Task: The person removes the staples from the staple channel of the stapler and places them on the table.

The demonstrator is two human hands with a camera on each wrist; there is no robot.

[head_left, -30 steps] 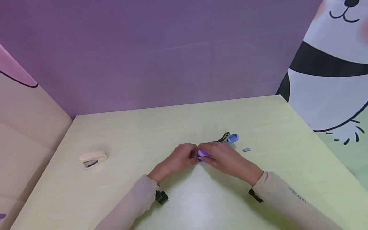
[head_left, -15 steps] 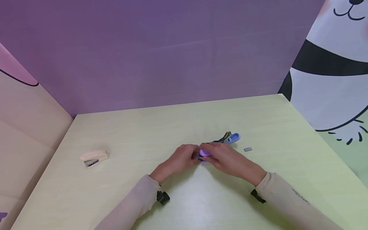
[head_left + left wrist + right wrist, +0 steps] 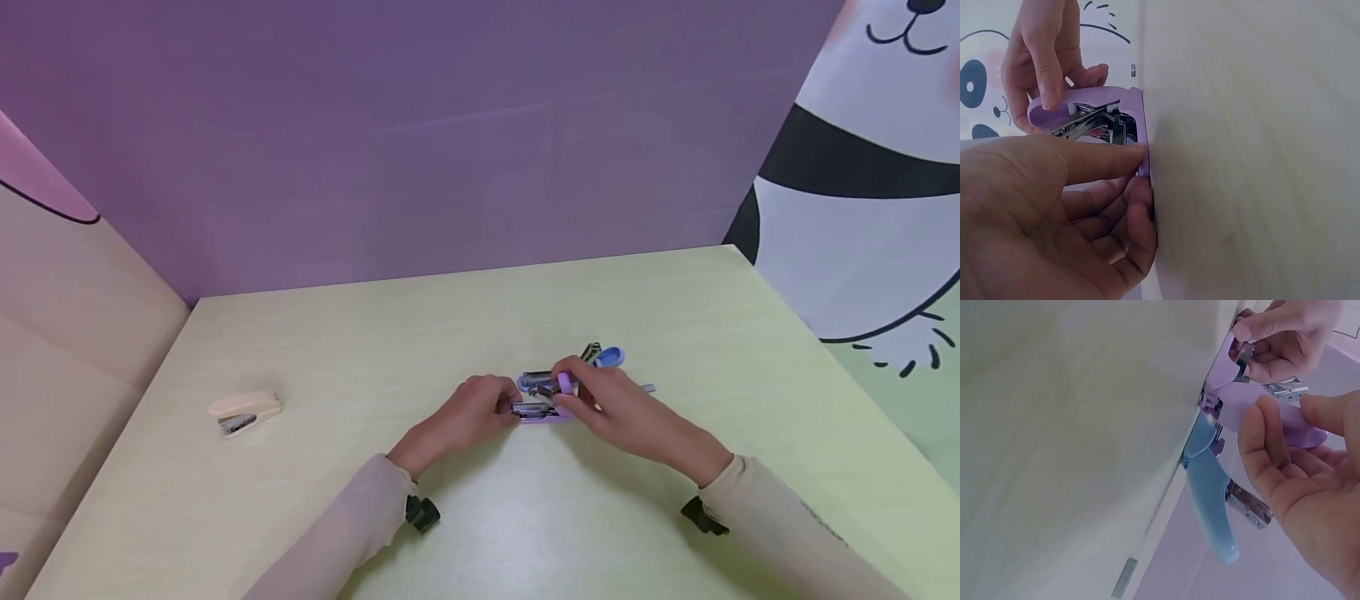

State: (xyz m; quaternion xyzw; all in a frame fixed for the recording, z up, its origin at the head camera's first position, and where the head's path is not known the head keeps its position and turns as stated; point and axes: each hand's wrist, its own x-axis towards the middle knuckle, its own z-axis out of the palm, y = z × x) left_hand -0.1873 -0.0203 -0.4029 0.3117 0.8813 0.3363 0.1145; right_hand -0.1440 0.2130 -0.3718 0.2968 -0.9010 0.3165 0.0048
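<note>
A purple stapler (image 3: 546, 420) lies on the table with its top raised and its metal parts exposed, as the left wrist view shows. My left hand (image 3: 478, 408) pinches the front end of its base between thumb and fingers. With thumb and fingers, my right hand (image 3: 618, 408) holds the raised purple cover (image 3: 1247, 406). Just behind is a blue stapler (image 3: 611, 357), its top also swung up and its metal magazine (image 3: 1249, 506) sticking out. The right hand covers part of the blue stapler in the head view.
A small strip of staples (image 3: 649, 387) lies right of the staplers, partly behind my right hand in the head view. Far to the left sits a cream stapler (image 3: 243, 414). A purple wall panel (image 3: 450, 167) rises behind the table's back edge.
My right hand has moved right, swinging the purple stapler's cover up and back, so its inside and more of the blue stapler show. The left hand stays on the base.
</note>
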